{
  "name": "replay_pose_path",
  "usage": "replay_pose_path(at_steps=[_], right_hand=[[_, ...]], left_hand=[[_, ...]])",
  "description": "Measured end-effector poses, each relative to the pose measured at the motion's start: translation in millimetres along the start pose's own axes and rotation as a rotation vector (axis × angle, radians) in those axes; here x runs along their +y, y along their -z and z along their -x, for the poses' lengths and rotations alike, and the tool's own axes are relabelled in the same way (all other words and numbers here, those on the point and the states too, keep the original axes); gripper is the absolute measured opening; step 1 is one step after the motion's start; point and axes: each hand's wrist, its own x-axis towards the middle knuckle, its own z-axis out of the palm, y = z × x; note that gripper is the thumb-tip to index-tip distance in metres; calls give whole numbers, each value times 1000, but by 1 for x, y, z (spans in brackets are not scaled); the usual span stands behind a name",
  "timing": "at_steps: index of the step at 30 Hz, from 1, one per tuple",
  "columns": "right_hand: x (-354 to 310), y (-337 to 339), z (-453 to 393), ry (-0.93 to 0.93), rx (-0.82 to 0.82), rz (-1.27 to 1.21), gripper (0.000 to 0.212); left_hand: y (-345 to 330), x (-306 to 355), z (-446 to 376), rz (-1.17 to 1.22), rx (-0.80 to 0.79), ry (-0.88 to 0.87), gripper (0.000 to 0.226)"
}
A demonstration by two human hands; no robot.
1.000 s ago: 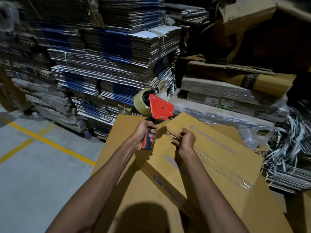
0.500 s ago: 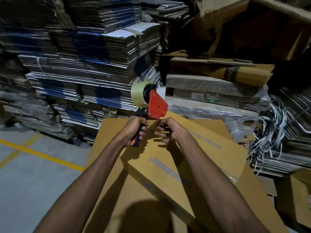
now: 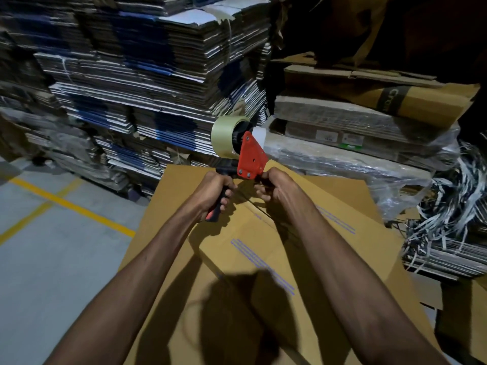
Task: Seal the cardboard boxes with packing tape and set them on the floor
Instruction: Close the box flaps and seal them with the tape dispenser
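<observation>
Both hands (image 3: 243, 191) grip red metal tape dispenser (image 3: 249, 158) above smooth cardboard box (image 3: 263, 246).

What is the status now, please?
Left hand grips red tape dispenser handle. Right hand curled at its front end. Brown cardboard box below, nothing blocking.

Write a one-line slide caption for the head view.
Left hand grips the tape dispenser handle while the right hand holds its front end above a cardboard box.
</observation>
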Motion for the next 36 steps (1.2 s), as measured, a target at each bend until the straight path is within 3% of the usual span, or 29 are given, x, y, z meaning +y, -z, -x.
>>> replay_pose_path(at_steps=[4, 7, 10, 13, 15, 18, 21, 23, 25, 29, 31, 34, 36], right_hand=[[-2, 3, -10, 35, -5, -6, 21], [-10, 4, -14, 201, 60, 199, 24], [-13, 11, -29, 459, 270, 538, 19], [-4, 27, -39, 479, 399, 606, 21], [0, 30, -29, 423, 278, 403, 37], [3, 21, 1, 143, -29, 92, 61], [4, 8, 15, -23, -225, 14, 87], [3, -2, 16, -70, -274, -19, 94], [-1, -11, 17, -102, -270, -85, 83], [-13, -19, 15, -51, -214, -51, 38], [-22, -19, 13, 38, -143, 59, 38], [-39, -13, 1, 345, 60, 211, 35], [-48, -8, -4, 419, 35, 276, 31]], left_hand=[[-2, 1, -2, 35, -17, 38, 11], [1, 4, -3, 24, -37, 48, 10], [3, 10, -4, 10, -39, 43, 12], [5, 22, -1, 21, -39, 54, 14], [7, 32, 2, 44, -41, 56, 18], [11, 44, 4, 77, -61, 56, 20], [12, 52, 3, 76, -59, 41, 17], [14, 54, 2, 55, -53, 17, 15], [16, 55, 2, 28, -50, 2, 13], [19, 54, 0, 1, -34, -12, 11], [21, 53, 0, -19, -41, -20, 12], [23, 46, -2, -63, -49, -19, 13], [25, 42, -6, -95, -44, -31, 14]])
